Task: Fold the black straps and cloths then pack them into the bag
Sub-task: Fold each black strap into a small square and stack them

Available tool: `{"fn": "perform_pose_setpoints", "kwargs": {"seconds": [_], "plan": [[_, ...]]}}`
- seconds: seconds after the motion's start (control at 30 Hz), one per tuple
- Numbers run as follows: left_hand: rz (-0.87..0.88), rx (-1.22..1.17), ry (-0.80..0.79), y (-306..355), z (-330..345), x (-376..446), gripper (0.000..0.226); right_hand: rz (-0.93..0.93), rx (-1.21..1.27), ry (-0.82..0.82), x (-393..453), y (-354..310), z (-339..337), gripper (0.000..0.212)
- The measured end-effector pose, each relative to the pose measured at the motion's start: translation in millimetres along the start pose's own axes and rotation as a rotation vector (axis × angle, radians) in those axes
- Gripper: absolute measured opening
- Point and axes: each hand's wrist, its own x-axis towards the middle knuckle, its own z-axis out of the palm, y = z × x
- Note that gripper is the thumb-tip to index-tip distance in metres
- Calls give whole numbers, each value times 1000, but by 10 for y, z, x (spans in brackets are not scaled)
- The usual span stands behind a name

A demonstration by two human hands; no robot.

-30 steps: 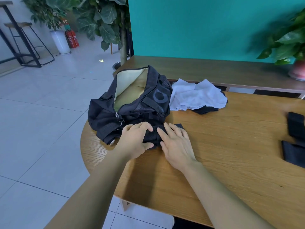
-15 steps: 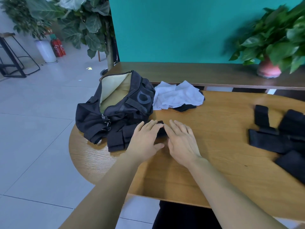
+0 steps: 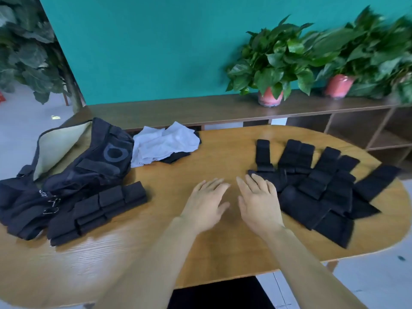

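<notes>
Frame blurred at right — the loose black straps overlap, count unclear. Black bag, unzipped, is cut off at the left table edge; folded straps lie against it, white cloth behind. Both hands have left the folded straps since half a second ago: left hand flat, holding nothing; right hand fingers spread, touching the loose pile's near corner. Bare wood between the two.

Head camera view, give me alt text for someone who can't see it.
Two open hands, left hand and right hand, hover over a wooden table, holding nothing. Unfolded black straps lie to the right; folded black straps sit left beside an open black bag, with white cloths behind.
</notes>
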Motion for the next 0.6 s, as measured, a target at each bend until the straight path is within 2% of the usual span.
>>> {"fn": "perform_pose_setpoints", "kwargs": {"seconds": [0.1,0.23,0.43,0.6], "plan": [[49,0,-14,281,119,254,48,176,-103,-67,-100,364,-60,50],[98,10,-71,646,303,630,50,340,-164,-267,-211,746,-84,58],[71,96,-174,896,624,1022,51,368,-102,-290,-279,1020,-5,58],[42,188,-128,889,680,1036,45,376,-131,-288,-262,1129,84,71]]}}
